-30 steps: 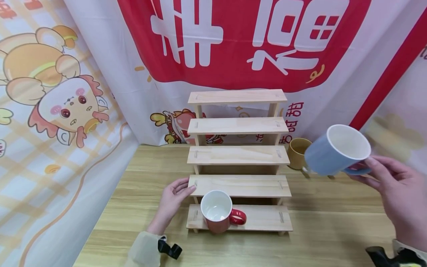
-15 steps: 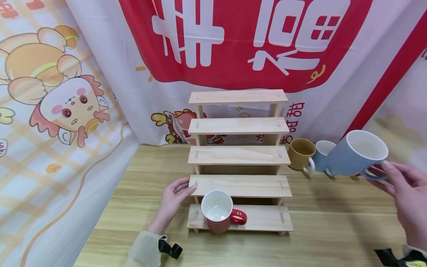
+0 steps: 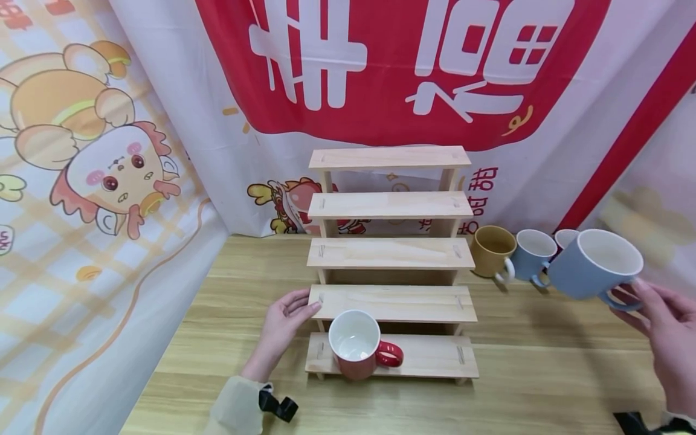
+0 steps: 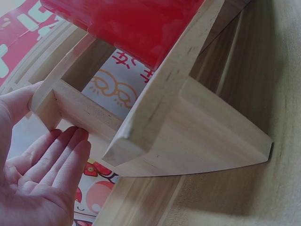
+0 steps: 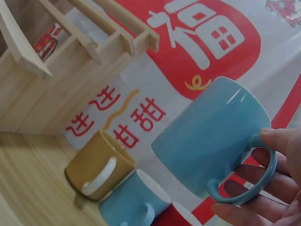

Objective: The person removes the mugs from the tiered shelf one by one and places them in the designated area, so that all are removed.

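My right hand holds a light blue mug by its handle, tilted, above the table at the right. The right wrist view shows fingers passing through the handle of this blue mug. At the left end of a stepped wooden rack, my left hand grips the second step from the bottom. Its thumb lies over the step's end and the fingers sit below, as the left wrist view shows. A red mug with a white inside stands on the lowest step, its handle pointing right.
Right of the rack, a mustard mug, another light blue mug and a red mug stand in a row on the wooden table. A printed cloth hangs behind and along both sides.
My right hand has carried the blue mug rightward and slightly down, bringing the row of mugs behind it into view. The left hand has stayed on the rack.
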A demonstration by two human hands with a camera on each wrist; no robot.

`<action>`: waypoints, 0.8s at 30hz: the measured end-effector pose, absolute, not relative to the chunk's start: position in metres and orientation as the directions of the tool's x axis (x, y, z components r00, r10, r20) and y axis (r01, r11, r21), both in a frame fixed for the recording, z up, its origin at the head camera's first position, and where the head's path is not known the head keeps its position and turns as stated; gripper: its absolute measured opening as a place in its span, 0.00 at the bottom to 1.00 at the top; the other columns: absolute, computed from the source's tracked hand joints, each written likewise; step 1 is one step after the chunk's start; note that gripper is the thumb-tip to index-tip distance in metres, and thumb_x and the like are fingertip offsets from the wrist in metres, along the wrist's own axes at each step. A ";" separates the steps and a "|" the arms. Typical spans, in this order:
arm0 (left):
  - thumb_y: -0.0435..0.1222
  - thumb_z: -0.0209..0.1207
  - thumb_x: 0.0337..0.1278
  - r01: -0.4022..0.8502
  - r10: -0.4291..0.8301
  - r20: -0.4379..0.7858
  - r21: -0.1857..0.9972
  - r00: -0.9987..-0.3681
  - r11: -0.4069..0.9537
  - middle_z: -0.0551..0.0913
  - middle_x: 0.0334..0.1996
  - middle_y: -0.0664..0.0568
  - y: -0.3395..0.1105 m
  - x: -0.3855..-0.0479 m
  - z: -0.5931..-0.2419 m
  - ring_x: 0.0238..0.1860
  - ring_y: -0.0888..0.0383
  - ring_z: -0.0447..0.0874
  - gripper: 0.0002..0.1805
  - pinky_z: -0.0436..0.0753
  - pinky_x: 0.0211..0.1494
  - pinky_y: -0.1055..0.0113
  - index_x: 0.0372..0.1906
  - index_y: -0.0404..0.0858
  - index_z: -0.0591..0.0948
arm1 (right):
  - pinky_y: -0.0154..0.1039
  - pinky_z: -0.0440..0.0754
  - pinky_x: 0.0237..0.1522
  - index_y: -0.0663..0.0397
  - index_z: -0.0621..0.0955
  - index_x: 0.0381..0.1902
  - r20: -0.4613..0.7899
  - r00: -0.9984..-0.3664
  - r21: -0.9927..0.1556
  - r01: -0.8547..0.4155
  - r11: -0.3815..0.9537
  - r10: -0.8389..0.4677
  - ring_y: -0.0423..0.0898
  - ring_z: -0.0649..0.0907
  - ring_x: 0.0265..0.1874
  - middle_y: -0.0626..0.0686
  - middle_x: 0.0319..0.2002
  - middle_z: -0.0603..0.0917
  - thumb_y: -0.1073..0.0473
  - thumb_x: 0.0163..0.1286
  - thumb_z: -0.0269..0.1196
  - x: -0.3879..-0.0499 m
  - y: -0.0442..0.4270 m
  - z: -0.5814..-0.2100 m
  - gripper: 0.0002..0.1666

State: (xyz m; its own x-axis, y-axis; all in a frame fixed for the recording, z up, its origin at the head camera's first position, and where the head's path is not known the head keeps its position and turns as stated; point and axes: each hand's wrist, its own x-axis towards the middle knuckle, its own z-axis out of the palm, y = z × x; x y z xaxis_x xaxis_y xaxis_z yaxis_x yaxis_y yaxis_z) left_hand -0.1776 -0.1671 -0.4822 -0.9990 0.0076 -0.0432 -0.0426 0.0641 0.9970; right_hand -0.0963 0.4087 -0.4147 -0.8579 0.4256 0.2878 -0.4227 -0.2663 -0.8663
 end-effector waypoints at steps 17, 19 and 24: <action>0.38 0.73 0.59 -0.038 0.008 -0.038 0.996 -0.999 0.081 0.82 0.57 0.37 -0.167 -0.177 -0.483 0.58 0.44 0.81 0.30 0.82 0.56 0.68 0.63 0.30 0.77 | 0.36 0.87 0.29 0.62 0.86 0.38 0.134 -0.866 -0.908 -0.302 -0.291 0.481 0.42 0.90 0.33 0.51 0.36 0.90 0.70 0.73 0.62 -0.085 0.422 -0.451 0.05; 0.38 0.73 0.59 -0.037 0.006 -0.037 0.996 -0.999 0.083 0.81 0.57 0.37 -0.167 -0.177 -0.483 0.58 0.44 0.81 0.30 0.82 0.56 0.68 0.63 0.30 0.77 | 0.36 0.87 0.29 0.61 0.86 0.37 0.108 -0.860 -0.914 -0.283 -0.290 0.498 0.41 0.90 0.32 0.50 0.35 0.90 0.69 0.73 0.64 -0.085 0.423 -0.456 0.05; 0.38 0.72 0.59 -0.038 0.004 -0.039 0.996 -0.999 0.082 0.82 0.57 0.37 -0.167 -0.177 -0.482 0.58 0.44 0.81 0.30 0.82 0.56 0.68 0.63 0.30 0.77 | 0.35 0.87 0.27 0.57 0.87 0.38 0.046 -0.845 -0.939 -0.218 -0.265 0.533 0.39 0.89 0.30 0.47 0.34 0.90 0.65 0.73 0.65 -0.082 0.426 -0.468 0.04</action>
